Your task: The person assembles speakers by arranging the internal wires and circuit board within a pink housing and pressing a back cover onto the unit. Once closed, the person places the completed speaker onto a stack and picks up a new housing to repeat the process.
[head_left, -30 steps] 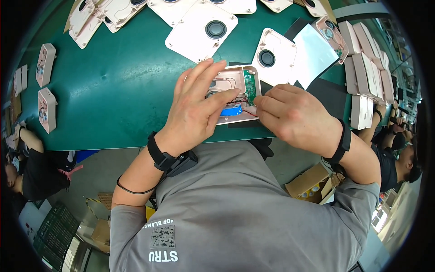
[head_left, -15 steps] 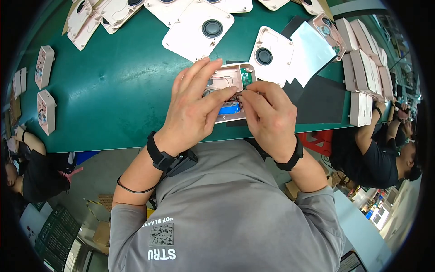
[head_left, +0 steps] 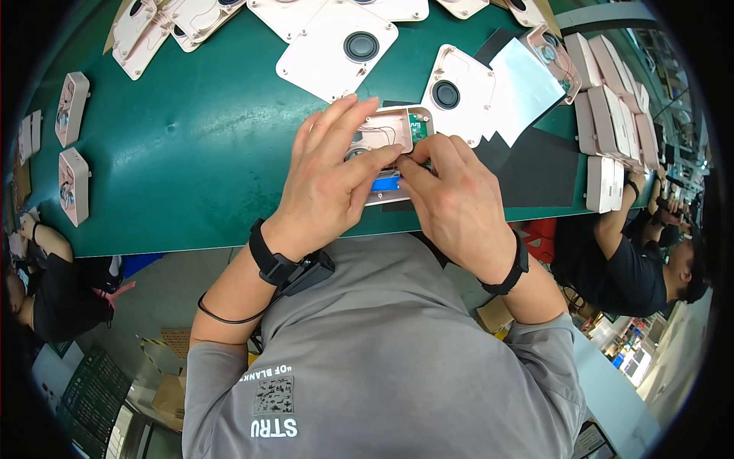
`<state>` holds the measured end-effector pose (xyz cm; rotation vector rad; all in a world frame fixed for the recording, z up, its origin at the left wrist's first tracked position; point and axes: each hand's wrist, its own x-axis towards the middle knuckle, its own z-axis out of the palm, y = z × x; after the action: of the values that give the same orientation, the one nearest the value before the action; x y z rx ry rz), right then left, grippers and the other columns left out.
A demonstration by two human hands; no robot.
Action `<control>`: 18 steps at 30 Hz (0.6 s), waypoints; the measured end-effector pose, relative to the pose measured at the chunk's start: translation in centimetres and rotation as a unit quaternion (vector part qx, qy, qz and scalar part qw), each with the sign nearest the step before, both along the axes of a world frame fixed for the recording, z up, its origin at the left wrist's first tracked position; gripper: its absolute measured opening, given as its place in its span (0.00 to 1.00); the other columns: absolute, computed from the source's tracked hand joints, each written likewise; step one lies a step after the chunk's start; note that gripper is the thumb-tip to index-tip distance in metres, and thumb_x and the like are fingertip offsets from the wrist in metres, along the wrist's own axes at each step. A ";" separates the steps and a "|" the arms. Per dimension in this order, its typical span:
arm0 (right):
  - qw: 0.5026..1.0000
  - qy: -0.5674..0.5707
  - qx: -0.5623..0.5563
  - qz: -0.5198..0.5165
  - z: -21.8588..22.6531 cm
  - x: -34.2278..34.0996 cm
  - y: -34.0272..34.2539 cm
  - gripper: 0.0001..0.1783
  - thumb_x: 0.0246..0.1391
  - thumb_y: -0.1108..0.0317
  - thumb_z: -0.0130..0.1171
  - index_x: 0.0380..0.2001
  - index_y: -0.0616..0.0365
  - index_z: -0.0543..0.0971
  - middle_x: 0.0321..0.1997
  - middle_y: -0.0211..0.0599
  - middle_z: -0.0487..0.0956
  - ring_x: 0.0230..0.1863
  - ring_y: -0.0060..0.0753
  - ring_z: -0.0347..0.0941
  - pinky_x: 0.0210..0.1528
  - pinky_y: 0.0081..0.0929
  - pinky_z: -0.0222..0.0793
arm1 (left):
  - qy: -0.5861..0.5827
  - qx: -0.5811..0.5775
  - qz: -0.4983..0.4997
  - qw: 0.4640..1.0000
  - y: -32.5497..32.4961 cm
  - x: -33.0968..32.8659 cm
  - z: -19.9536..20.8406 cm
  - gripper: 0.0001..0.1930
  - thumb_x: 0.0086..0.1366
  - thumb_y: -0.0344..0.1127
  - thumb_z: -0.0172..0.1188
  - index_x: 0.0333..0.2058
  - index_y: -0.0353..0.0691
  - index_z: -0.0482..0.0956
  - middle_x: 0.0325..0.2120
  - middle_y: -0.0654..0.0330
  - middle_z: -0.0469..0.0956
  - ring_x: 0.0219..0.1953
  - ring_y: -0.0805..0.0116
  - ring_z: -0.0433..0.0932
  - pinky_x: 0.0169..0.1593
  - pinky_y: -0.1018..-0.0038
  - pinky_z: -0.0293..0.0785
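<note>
Your left hand (head_left: 321, 183) is spread, its thumb over the open pink case (head_left: 394, 114). Your right hand (head_left: 461, 197) has curled fingers; whether they grip anything cannot be told. Room extends left over the green tabletop (head_left: 191, 153) to two pale housings (head_left: 74, 188); its near edge passes under your wrists. The case lies between your hands, its blue battery (head_left: 387, 184) near your right fingertips.
</note>
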<state>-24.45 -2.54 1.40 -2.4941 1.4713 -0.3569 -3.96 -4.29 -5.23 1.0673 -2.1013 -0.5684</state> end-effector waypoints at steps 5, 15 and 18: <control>1.000 -0.014 -0.019 -0.009 -0.8 -0.1 -0.6 0.09 0.50 0.74 0.71 0.38 0.56 0.87 0.36 0.32 0.79 0.35 0.39 0.76 0.35 0.35 0.74 | 0.018 0.005 -0.010 1.000 -0.1 0.0 -0.7 0.19 0.59 0.24 0.69 0.49 0.48 0.88 0.69 0.50 0.70 0.73 0.45 0.63 0.71 0.47 0.58; 0.996 0.020 -0.063 -0.052 -0.7 1.5 -2.3 0.11 0.49 0.72 0.73 0.32 0.57 0.78 0.30 0.35 0.79 0.32 0.39 0.80 0.32 0.36 0.75 | 0.005 0.007 -0.017 1.000 -0.1 0.1 -0.5 0.17 0.61 0.25 0.68 0.49 0.47 0.87 0.69 0.51 0.69 0.73 0.46 0.63 0.71 0.47 0.57; 0.995 0.074 -0.059 -0.038 -0.6 1.6 -3.1 0.13 0.49 0.70 0.72 0.33 0.57 0.75 0.30 0.36 0.79 0.31 0.38 0.81 0.31 0.36 0.75 | -0.005 0.010 -0.018 1.000 -0.1 0.0 -0.2 0.17 0.61 0.25 0.67 0.49 0.46 0.87 0.70 0.51 0.69 0.74 0.47 0.63 0.72 0.47 0.57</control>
<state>-22.88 -5.65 0.79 -2.6128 1.6504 -0.2855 -3.93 -4.36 -5.46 1.0472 -2.1319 -0.6045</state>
